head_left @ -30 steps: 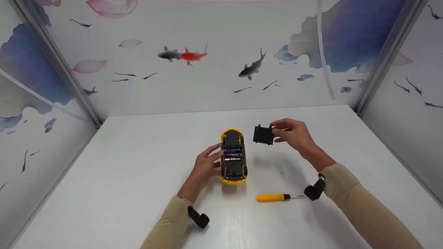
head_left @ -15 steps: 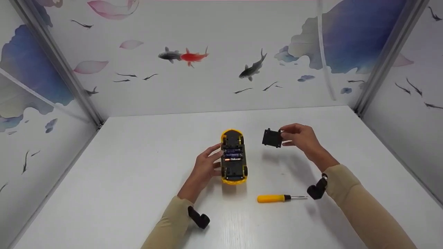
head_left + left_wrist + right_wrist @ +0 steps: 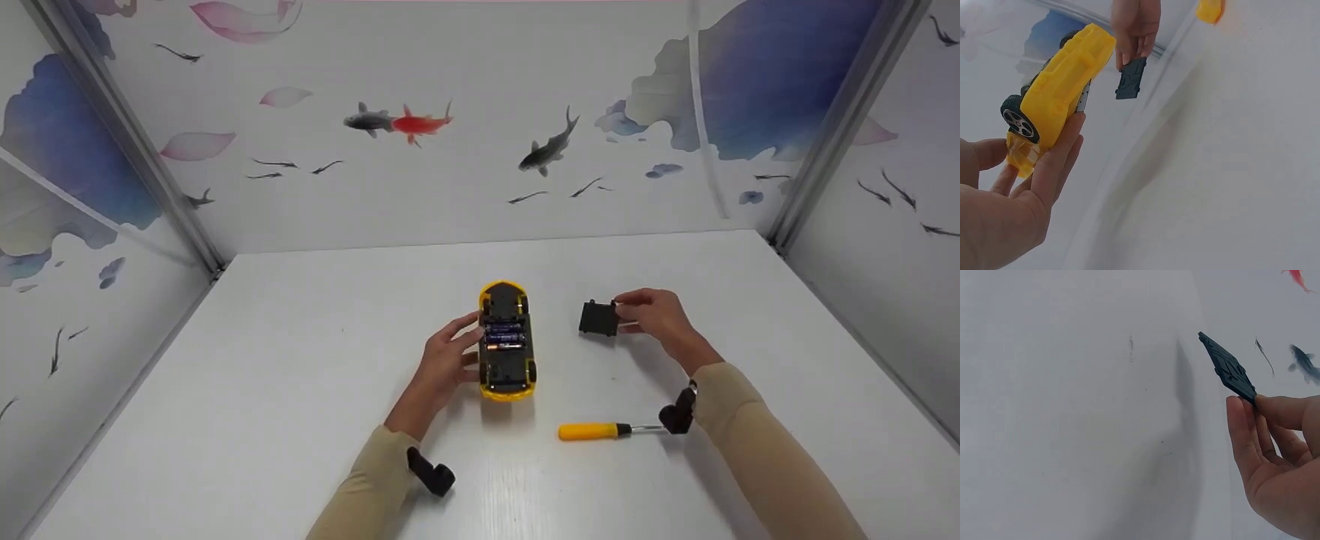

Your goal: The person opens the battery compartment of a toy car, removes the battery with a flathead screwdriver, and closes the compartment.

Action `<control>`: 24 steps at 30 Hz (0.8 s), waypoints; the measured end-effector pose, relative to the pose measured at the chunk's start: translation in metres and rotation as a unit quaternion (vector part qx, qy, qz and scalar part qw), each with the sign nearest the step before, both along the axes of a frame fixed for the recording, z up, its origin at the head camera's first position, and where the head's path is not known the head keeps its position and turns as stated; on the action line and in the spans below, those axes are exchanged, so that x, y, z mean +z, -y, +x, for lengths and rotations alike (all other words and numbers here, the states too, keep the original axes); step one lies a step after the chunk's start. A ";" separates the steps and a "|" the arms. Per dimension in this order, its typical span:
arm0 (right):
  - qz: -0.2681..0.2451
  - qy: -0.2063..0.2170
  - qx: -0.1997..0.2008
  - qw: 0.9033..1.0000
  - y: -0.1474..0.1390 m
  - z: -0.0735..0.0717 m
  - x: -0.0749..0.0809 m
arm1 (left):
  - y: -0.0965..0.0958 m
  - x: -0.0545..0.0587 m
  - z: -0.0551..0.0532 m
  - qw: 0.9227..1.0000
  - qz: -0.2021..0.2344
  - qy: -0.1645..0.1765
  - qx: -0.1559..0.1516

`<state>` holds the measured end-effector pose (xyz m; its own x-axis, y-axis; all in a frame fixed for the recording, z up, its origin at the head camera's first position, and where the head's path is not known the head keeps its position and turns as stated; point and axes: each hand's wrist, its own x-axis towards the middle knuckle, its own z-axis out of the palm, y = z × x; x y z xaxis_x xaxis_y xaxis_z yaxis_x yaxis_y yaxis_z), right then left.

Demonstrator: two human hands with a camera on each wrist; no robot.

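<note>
My left hand grips a yellow toy car by its left side, underside facing up. Several batteries lie side by side in the uncovered compartment in the car's belly. In the left wrist view the toy car is held above the table, fingers along its body and one silver-spoked wheel showing. To the right of the car, my right hand pinches a black battery cover by its right edge. The right wrist view has the battery cover between thumb and fingertips, tilted.
A yellow-handled screwdriver lies on the white table in front of the right hand, its shaft tip close to the right wrist camera. Walls printed with fish and petals stand behind and at both sides.
My right hand has carried the battery cover rightward, away from the car, and lower toward the table. The left hand and the car have stayed in place.
</note>
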<state>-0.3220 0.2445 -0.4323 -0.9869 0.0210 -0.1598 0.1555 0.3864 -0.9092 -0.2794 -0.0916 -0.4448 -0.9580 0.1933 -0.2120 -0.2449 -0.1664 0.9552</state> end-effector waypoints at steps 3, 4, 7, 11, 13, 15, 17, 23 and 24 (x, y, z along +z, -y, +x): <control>0.007 0.007 0.004 1.000 0.001 -0.001 -0.002 | 0.000 0.000 0.000 1.000 -0.001 0.001 0.001; 0.009 0.009 0.004 1.000 0.001 -0.001 -0.003 | 0.000 0.000 0.000 1.000 -0.002 0.003 0.002; 0.016 0.017 -0.001 1.000 0.002 -0.003 -0.006 | 0.000 0.001 0.000 1.000 -0.006 0.004 0.002; 0.037 0.031 -0.014 0.999 0.002 -0.004 -0.010 | 0.000 0.001 0.000 1.000 -0.009 0.007 0.002; 0.043 0.039 -0.015 0.998 0.002 -0.003 -0.010 | 0.000 0.000 0.000 1.000 -0.008 0.008 0.004; 0.047 0.038 -0.008 0.998 0.003 -0.002 -0.009 | 0.001 -0.001 0.000 1.000 -0.004 0.005 0.004; 0.049 0.034 0.003 0.998 0.004 0.001 -0.006 | 0.001 -0.001 -0.001 1.000 0.001 0.005 0.006; 0.074 0.004 0.045 0.996 0.011 0.015 0.013 | 0.001 -0.001 -0.001 1.000 0.003 0.005 0.006; 0.079 -0.003 0.053 0.995 0.013 0.017 0.017 | 0.001 -0.001 -0.001 1.000 0.002 0.005 0.005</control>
